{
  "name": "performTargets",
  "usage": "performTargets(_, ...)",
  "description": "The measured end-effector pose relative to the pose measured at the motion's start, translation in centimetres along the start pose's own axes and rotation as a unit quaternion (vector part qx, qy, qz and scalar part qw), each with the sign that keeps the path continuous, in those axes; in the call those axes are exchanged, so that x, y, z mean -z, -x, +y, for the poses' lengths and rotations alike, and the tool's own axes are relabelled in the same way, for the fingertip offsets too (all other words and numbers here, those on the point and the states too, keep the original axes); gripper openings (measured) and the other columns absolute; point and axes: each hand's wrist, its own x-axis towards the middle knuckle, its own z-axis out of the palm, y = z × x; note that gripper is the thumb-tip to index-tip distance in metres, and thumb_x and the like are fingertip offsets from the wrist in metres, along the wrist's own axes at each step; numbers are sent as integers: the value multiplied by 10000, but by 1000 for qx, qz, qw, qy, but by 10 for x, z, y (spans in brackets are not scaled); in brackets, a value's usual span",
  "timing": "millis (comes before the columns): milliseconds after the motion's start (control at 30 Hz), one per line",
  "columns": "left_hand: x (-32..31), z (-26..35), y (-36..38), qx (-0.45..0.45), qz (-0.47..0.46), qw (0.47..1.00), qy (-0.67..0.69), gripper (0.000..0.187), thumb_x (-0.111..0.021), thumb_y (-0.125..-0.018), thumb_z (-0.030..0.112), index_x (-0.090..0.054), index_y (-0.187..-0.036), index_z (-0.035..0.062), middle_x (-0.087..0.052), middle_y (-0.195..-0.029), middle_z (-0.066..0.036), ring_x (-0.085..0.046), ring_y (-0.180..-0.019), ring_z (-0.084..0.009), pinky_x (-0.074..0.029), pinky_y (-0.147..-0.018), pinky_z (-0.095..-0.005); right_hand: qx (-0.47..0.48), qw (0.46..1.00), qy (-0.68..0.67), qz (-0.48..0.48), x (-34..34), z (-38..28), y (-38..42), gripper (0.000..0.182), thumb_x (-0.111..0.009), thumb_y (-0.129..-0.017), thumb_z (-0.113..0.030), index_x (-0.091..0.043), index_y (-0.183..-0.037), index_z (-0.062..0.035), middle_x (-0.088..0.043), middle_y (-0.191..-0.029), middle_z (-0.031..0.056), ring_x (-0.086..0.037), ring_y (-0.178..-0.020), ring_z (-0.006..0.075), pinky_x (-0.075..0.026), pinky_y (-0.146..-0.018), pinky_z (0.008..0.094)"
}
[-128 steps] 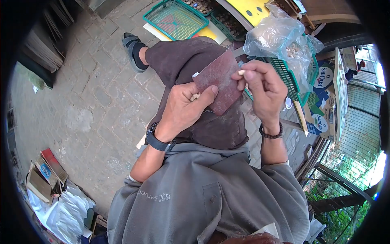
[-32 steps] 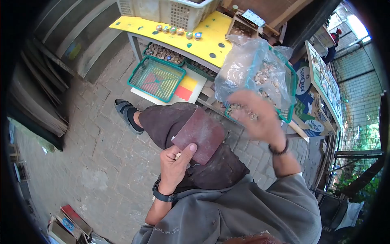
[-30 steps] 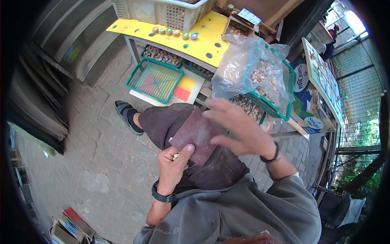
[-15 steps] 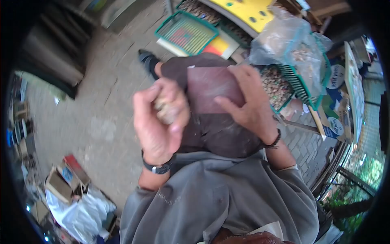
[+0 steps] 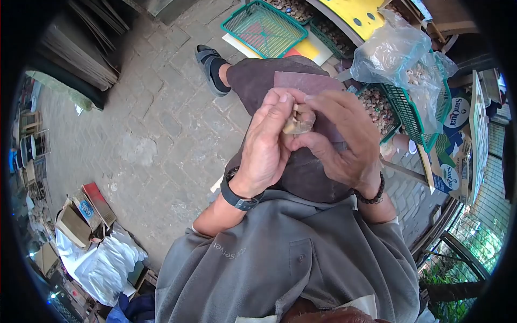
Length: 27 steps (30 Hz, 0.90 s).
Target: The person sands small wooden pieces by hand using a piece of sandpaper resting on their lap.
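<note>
Between my two hands, above my lap, is a small pale brown carved piece (image 5: 299, 121). My left hand (image 5: 264, 137), with the watch at its wrist, has its fingers closed on the piece from the left side. My right hand (image 5: 347, 137), wearing a dark beaded bracelet, curves round the piece's right side, its thumb and fingertips at the piece. A dark red rectangular sheet (image 5: 307, 81) lies on my thigh behind the hands, partly covered by them.
An empty green basket (image 5: 264, 29) sits at the top. Baskets of small pieces (image 5: 377, 110) and a clear plastic bag (image 5: 396, 48) are at the upper right. Cardboard boxes (image 5: 89, 210) and a white sack (image 5: 102, 264) lie at the lower left.
My left hand has moved right with the piece. My right hand has left the red sheet and come to the piece. The view has shifted slightly.
</note>
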Motion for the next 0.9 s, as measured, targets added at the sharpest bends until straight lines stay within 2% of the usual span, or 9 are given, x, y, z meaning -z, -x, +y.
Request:
performTargets(200, 4, 6, -1, 29, 1, 999, -30, 259, -442, -1021, 214, -528, -1174, 24, -613, -927, -73, -588, -722, -145, -492, -631, -254, -58, 998, -22, -14, -9, 14, 4, 251, -719, -842, -13, -666, -1087, -18, -648, -987, 142, -653, -894, 308, -527, -750, 370)
performTargets(333, 7, 7, -4, 42, -8, 999, -32, 256, -445, -1015, 206, -530, -1164, 16, -612, -914, -69, -585, -691, -141, -491, -626, -249, -39, 999, -3, -2, -8, 13, -1, 206, -708, -843, 2, -663, -1044, -9, -656, -956, 138, -658, -852, 315, -528, -726, 366)
performTargets(433, 2, 11, -5, 33, -8, 999, -17, 241, -466, -1015, 198, -546, -1145, 11, -625, -911, -64, -589, -692, -133, -489, -618, -244, -37, 999, 12, 11, -8, 13, -3, 197, -692, -844, 19, -664, -1036, -14, -671, -922, 118, -666, -813, 257, -517, -692, 330)
performTargets(500, 1, 12, -4, 30, -10, 999, -13, 232, -477, -1017, 194, -555, -1135, 10, -632, -926, -62, -590, -705, -126, -487, -616, -236, -130, 990, -33, 35, -9, 12, 1, 194, -671, -847, 31, -678, -1035, -16, -685, -912, 96, -656, -760, 163, -485, -639, 262)
performTargets(533, 0, 12, -4, 29, -11, 999, -11, 223, -487, -1018, 190, -564, -1125, 10, -640, -941, -61, -591, -717, -120, -485, -614, -229, -129, 991, -31, 34, -11, 13, 1, 194, -671, -847, 31, -678, -1035, -16, -685, -912, 96, -656, -760, 163, -485, -639, 262)
performTargets(600, 3, 7, -6, 19, -17, 1000, -3, 218, -490, -1022, 188, -568, -1121, 11, -644, -953, -58, -585, -717, -110, -481, -612, -220, -181, 976, -96, 71, -15, 13, 1, 193, -649, -861, 38, -697, -1040, -17, -692, -918, 69, -625, -726, 77, -439, -586, 210)
performTargets(633, 3, 5, -6, 10, -21, 1000, 4, 213, -492, -1026, 187, -572, -1117, 12, -649, -964, -55, -579, -717, -101, -477, -611, -211, -180, 977, -94, 70, -15, 18, 0, 193, -649, -861, 38, -697, -1040, -17, -692, -918, 69, -625, -726, 77, -439, -586, 210)
performTargets(700, -1, 4, -7, 7, -3, 1000, 8, 215, -488, -1028, 189, -573, -1121, 15, -647, -949, -51, -572, -711, -97, -469, -606, -206, -71, 993, -85, 49, -13, 29, -3, 187, -653, -879, 25, -709, -1053, -14, -693, -930, 56, -617, -718, 58, -427, -565, 193)
performTargets(900, 4, 1, -6, -9, -1, 1000, 8, 201, -484, -1034, 198, -571, -1110, 33, -638, -884, -30, -544, -703, -73, -432, -579, -196, -159, 976, -145, 22, -10, 20, 2, 222, -706, -862, 22, -706, -1082, -3, -689, -974, 79, -632, -741, 69, -480, -607, 199)
